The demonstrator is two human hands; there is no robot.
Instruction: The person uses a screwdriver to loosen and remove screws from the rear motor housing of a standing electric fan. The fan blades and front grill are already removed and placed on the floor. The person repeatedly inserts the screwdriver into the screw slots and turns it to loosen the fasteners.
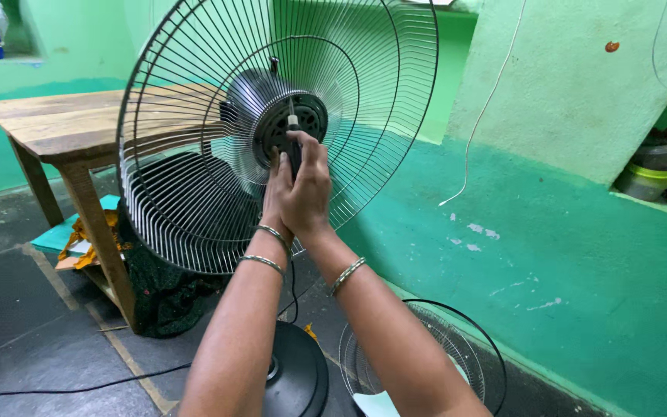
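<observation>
Head view showed both hands, right hand [308,189] and left hand [275,202], closed around a screwdriver [294,143] at the fan motor hub [291,123]; the thin wire guard [194,193] looked light, springy and easily bent, so the rigid hub seemed the safer hold.

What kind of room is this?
Probably a plain room in a home: green painted walls, a dark stone floor, a rough wooden table, and a pedestal fan's round wire guard being worked on.

Bare forearms, no sleeves; 2 silver bangles [269,247] on left wrist, 1 silver bangle [347,275] on right.
</observation>
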